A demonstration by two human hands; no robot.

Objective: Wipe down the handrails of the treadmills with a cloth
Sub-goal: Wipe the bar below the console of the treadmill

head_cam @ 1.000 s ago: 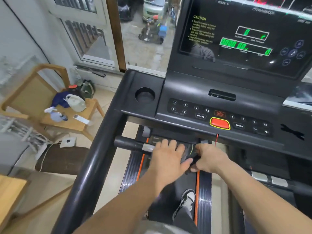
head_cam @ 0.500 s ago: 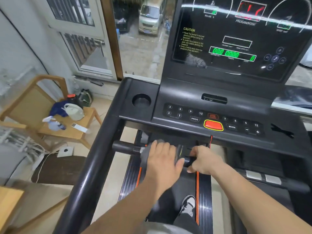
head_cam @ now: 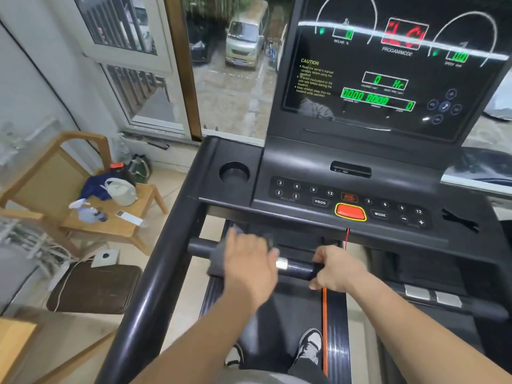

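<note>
The cloth (head_cam: 217,263) is soft, light and limp, best pressed flat over the stiff, slick handrail (head_cam: 297,268). The left hand (head_cam: 249,266), grip spread, presses it there, at 9 o'clock from the right hand (head_cam: 339,270), whose grip curls round the rail. Cloth and left hand have slid toward 9 o'clock, baring a silver sensor (head_cam: 282,264).

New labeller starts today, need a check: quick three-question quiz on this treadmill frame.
1. True or false: the right hand holds the grey cloth.
2. Which hand presses the cloth onto the front handrail? A) left hand B) right hand C) neither
3. Fill in: the silver sensor on the handrail shows between the two ____.

Key: 1 false, it grips bare handrail; 2 A; 3 hands.
</note>
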